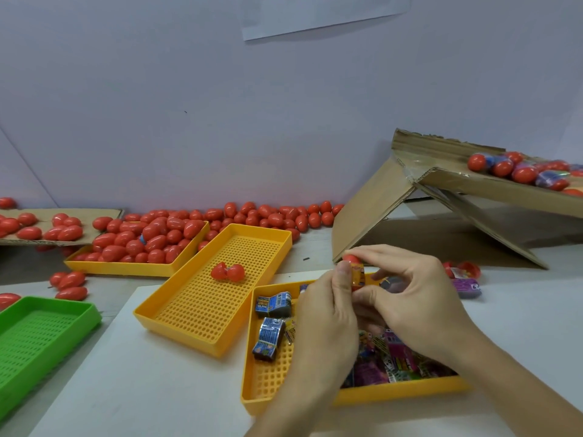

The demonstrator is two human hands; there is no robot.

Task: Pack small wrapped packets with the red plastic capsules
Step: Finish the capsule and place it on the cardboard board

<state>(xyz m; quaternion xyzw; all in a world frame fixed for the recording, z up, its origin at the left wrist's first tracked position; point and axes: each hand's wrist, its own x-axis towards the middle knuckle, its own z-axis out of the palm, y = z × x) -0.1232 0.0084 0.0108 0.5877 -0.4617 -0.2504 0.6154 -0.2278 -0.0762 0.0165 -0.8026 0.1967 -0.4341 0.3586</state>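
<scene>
- A red capsule (350, 259) with a small wrapped packet (358, 276) against it sits between both hands, held above the far edge of the near yellow tray (397, 393).
- The left hand (325, 313) has its thumb pressed along the packet's left side, fingers curled round behind; the right hand (413, 298) pinches the capsule's top with thumb and forefinger, its other fingers bent beneath.
- How far the packet is inside the capsule I cannot tell; the fingers cover the join.
- The near yellow tray below holds loose packets: blue ones (272, 321) lie bare at its left end, and a mixed purple and pink heap (394, 357) lies under the right wrist, partly hidden by it.
- Just left, touching that tray's corner, a second yellow tray (176, 323) lies at an angle with one opened capsule (227, 272), its two halves spread side by side.
- Behind it a third yellow tray (126, 269) is heaped with closed red capsules (151, 238), and more of them (277, 216) lie loose along the wall.
- A green tray (47, 313) sits at the left edge, well apart from the hands.
- To the right a tilted cardboard box (473, 190) holds further capsules; its flap leans on the table just behind the hands.
- A purple packet (466, 286) lies on the table beside the right hand.
</scene>
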